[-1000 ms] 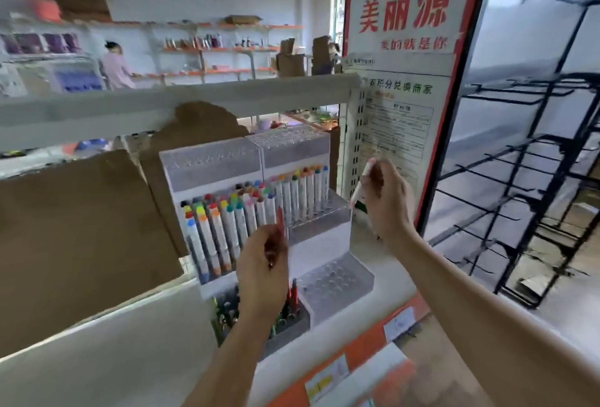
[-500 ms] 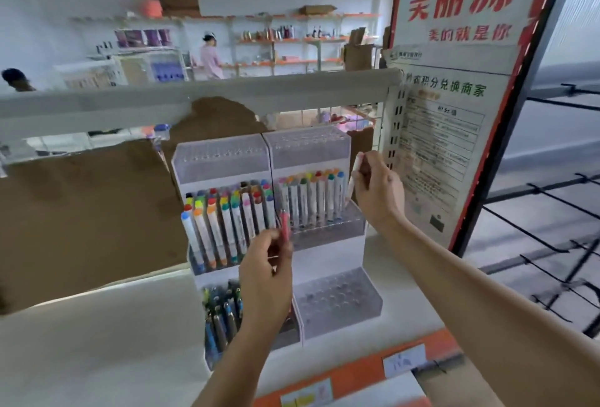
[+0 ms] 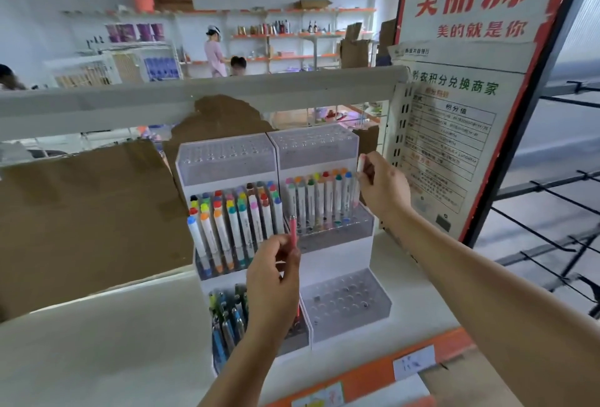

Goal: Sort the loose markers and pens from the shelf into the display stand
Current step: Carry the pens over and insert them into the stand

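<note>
A white tiered display stand [image 3: 337, 260] sits on the shelf, with clear perforated trays. Its middle tier holds several white markers with coloured caps [image 3: 246, 221]; the lower left tray holds several pens [image 3: 227, 319]. The lower right tray [image 3: 347, 302] and both top trays have bare holes. My left hand [image 3: 276, 280] pinches a thin pink pen [image 3: 293, 231] upright in front of the middle tier. My right hand [image 3: 383, 184] grips a white marker [image 3: 361, 163] at the right end of the middle row.
Brown cardboard [image 3: 81, 218] leans behind the stand on the left. A red-framed poster board [image 3: 467, 82] stands right of my right hand, with black wire racks [image 3: 552, 212] beyond. The shelf surface [image 3: 113, 358] stretches left; its orange front edge [image 3: 373, 374] carries labels. People stand far back.
The view has drawn closer to the stand. My right hand has moved the white marker in against the right end of the middle row. My left hand still holds the pink pen upright.
</note>
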The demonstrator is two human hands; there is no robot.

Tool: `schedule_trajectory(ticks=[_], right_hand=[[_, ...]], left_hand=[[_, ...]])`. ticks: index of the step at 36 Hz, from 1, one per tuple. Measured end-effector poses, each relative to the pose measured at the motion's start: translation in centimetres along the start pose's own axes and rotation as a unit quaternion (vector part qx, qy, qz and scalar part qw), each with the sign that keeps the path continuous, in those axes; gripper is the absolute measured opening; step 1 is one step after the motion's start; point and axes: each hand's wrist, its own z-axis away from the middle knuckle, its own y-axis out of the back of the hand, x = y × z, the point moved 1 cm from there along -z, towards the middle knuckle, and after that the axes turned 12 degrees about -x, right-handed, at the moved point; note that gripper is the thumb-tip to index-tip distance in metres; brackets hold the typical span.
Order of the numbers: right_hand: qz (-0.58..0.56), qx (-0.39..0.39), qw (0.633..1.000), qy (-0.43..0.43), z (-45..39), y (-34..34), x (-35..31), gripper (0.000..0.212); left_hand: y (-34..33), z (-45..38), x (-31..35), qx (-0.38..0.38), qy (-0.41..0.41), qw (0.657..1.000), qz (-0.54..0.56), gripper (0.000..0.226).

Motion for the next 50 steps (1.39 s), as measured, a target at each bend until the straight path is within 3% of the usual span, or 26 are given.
schedule_trajectory(ticks=[12, 15, 18, 23, 28, 38, 40, 43, 44, 47, 50], right_hand=[[-0.002, -0.066, 0.996, 0.061, 0.0, 0.8, -0.1, 0.003], [-0.039, -0.059, 0.997, 0.029, -0.4, 0.8, 0.5, 0.008], [-0.057, -0.101, 0.993, -0.016, -0.7, 0.5, 1.2, 0.015], [-0.038, -0.096, 0.995, -0.004, 0.0, 0.2, 1.2, 0.012], [0.023, -0.152, 0.988, 0.007, 0.7, 0.2, 0.2, 0.009], [0.029, -0.143, 0.988, -0.047, 1.5, 0.1, 0.0, 0.007], [0.047, -0.106, 0.992, -0.051, 2.0, 0.1, 0.2, 0.013], [-0.005, 0.036, 0.999, 0.018, 4.0, -0.3, 0.0, 0.024], [-0.048, 0.047, 0.996, 0.055, 5.0, -0.4, -0.7, 0.020], [-0.171, -0.052, 0.972, 0.155, 8.5, -1.2, -3.6, 0.009], [-0.237, -0.119, 0.948, 0.174, 11.8, -2.1, -5.6, 0.013]], left_hand=[[0.0, -0.4, 0.5, 0.023, -0.003, 1.000, -0.005, 0.010], [-0.3, -0.4, 0.8, 0.025, -0.006, 1.000, -0.010, 0.007], [-0.6, -0.2, 0.9, 0.027, -0.007, 1.000, -0.013, 0.006], [-0.6, 0.1, 0.9, 0.047, -0.007, 0.999, -0.021, 0.007], [-0.7, 0.4, 0.9, 0.053, -0.002, 0.999, -0.007, 0.009], [-1.0, 1.5, 1.2, 0.066, 0.014, 0.998, -0.009, 0.009], [-0.9, 1.8, 1.3, 0.071, 0.007, 0.997, -0.016, 0.011], [-0.8, 2.5, 1.6, 0.082, -0.014, 0.996, -0.028, 0.012], [-0.8, 2.8, 1.7, 0.086, -0.017, 0.996, -0.033, 0.010], [-1.1, 3.5, 2.0, 0.097, -0.011, 0.994, -0.053, 0.010], [-1.5, 4.4, 2.3, 0.101, -0.023, 0.993, -0.055, 0.011]])
